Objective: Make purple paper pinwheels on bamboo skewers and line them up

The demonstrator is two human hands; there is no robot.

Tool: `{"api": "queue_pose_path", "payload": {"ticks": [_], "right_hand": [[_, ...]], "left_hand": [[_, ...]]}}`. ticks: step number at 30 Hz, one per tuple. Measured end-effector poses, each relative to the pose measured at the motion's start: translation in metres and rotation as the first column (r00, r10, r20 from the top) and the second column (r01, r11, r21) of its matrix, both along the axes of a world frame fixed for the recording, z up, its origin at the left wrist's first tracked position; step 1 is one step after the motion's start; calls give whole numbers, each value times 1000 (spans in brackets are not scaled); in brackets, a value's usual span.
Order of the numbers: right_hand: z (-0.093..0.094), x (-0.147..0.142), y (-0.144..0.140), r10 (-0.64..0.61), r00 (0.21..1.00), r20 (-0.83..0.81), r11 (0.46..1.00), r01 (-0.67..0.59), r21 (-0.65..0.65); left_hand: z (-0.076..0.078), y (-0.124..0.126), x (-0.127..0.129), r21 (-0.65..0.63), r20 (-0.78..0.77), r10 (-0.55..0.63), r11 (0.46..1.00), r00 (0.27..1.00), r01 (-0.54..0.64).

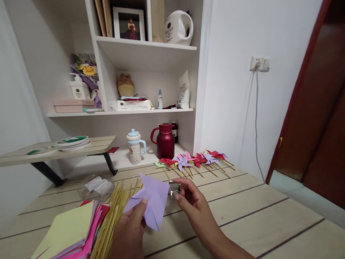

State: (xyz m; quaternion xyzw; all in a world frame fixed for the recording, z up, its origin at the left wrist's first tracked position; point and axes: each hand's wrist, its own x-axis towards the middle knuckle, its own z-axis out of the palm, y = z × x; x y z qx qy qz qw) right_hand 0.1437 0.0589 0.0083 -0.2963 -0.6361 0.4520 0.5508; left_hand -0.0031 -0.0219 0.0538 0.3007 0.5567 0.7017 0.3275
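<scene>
While a folded lilac paper (pixel 152 203) is pinched between thumb and fingers of the left hand (pixel 132 230) above the table (pixel 242 216), a small metal box (pixel 174 188) is touched by the curled right hand (pixel 192 203). Sticks (pixel 113 216) and coloured sheets (pixel 72 230) are seen just left of the paper, finished pinwheels (pixel 194 160) farther back.

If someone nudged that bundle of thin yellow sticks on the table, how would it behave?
The yellow sticks look thin, round and loose, with nothing visibly tying them, so a nudge would probably scatter and roll them across the table. They seem light and rather stiff, though likely easy to snap. Part of the pile leans on the coloured paper stack, which might check the roll.
</scene>
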Motion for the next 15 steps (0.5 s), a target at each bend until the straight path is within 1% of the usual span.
{"api": "queue_pose_path", "payload": {"ticks": [3,5,7,9,11,15], "right_hand": [[2,0,-6,-31,988,153,981,1,194],[3,-1,-9,-55,973,224,954,-15,300],[3,-3,-12,-67,963,260,930,-33,365],[3,-5,-13,-56,963,265,913,-58,403],[2,-6,-13,-36,965,259,907,-77,413],[2,-6,-11,-18,971,240,917,-79,390]], "left_hand": [[0,3,-5,14,211,-135,991,968,135],[-2,4,-5,22,256,-185,982,949,186],[-5,4,-5,23,266,-202,979,943,203],[-8,5,-3,44,276,-228,973,934,225],[-12,7,-2,67,277,-245,969,929,236],[-14,8,-1,48,254,-259,966,932,255]]}}
